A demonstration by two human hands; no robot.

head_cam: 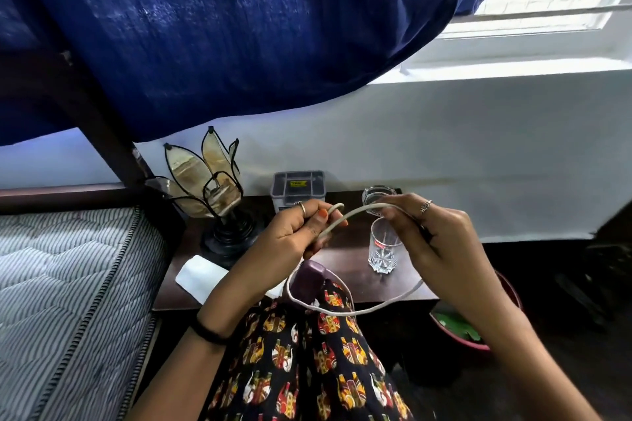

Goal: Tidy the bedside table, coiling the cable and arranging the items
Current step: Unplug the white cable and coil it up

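A white cable (359, 210) arcs above the dark wooden bedside table (345, 249). My left hand (294, 229) grips one folded end of it between thumb and fingers. My right hand (434, 232) pinches the cable farther along, and from there it hangs down in a wide loop (369, 309) past the table's front edge. A dark purple object (309, 278) hangs under my left hand; what it is I cannot tell. On the table stand a cut-glass tumbler (383, 249), a glass ashtray (378, 196), a grey plastic box (297, 190), a petal-shaped lamp (215, 188) and a white cloth (201, 275).
A striped mattress (68, 284) lies left of the table, beside a dark bedpost (113, 147). A blue curtain (239, 27) hangs overhead. A red pot with green leaves (458, 328) sits on the floor at the right. My patterned dress (307, 369) fills the foreground.
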